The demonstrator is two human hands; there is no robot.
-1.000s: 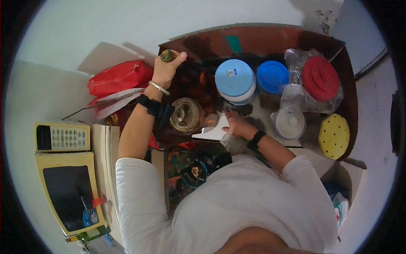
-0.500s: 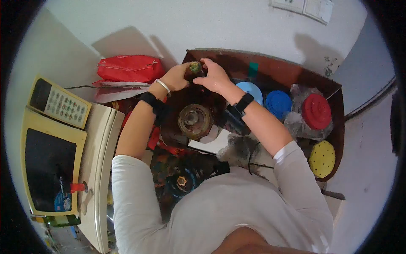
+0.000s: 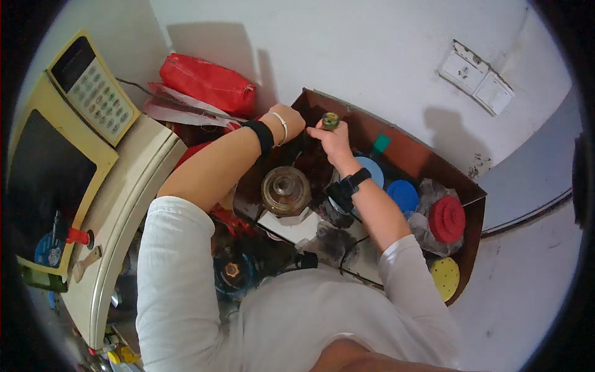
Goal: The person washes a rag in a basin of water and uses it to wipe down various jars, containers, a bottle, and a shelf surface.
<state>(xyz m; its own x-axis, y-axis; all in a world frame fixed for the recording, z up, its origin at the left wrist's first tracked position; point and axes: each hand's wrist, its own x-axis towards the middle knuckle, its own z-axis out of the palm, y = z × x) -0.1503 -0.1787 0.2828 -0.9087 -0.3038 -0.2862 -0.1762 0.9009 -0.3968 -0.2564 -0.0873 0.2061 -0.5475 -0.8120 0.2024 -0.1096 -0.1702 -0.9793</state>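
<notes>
My right hand [image 3: 334,141] is wrapped round a green bottle [image 3: 331,121], whose narrow top with a yellowish-brown end sticks up above the fingers. The bottle's lower part is hidden by the hand. My left hand [image 3: 289,120] is just to the left, near the corner of a brown box [image 3: 406,158], with its fingers curled down. What those fingers hold, if anything, is hidden. Below both hands stands a glass jar [image 3: 286,191] with a round knobbed lid. A light blue lid [image 3: 368,170] shows beside my right wrist.
A blue lid [image 3: 403,196], a red lid [image 3: 447,219] in clear plastic and a yellow dotted lid [image 3: 445,279] are in the box. At left, a microwave [image 3: 102,164] stands on a cream cabinet [image 3: 139,180]. A red bag [image 3: 207,84] lies against the wall.
My left hand has come away from the bottle's top, and its fingers have curled. My right hand has closed round the bottle. The camera view has turned and shifted.
</notes>
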